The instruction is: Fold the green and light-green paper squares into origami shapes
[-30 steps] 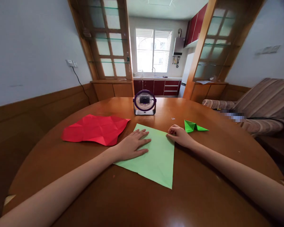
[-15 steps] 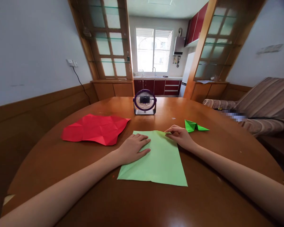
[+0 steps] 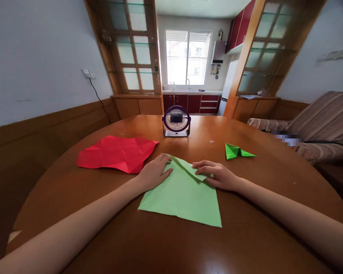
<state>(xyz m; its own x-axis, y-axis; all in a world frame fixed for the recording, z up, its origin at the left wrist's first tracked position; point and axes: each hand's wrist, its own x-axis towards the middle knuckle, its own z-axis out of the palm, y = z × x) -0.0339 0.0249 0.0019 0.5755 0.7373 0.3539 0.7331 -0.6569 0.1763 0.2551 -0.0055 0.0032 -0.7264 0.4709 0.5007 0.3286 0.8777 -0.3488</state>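
A sheet of light green paper (image 3: 185, 201) lies on the table in front of me. Its far right corner is turned over toward me as a slanting flap (image 3: 190, 168), slightly raised from the sheet. My left hand (image 3: 155, 173) rests on the sheet's upper left edge, thumb apart from the fingers. The turned-over corner is gripped by my right hand (image 3: 215, 175), with its fingers on top and the thumb partly hidden at the flap's edge.
Creased red paper (image 3: 118, 154) spreads out at the left of the wooden table (image 3: 183, 251). A small purple fan (image 3: 176, 121) stands at the far middle. Folded bright green paper (image 3: 234, 151) sits beyond my right hand. A striped sofa (image 3: 328, 121) is at the right.
My right hand has drawn the sheet's far right corner toward me, making a diagonal flap. My left hand has slid toward the sheet's left edge, and the sheet has turned slightly.
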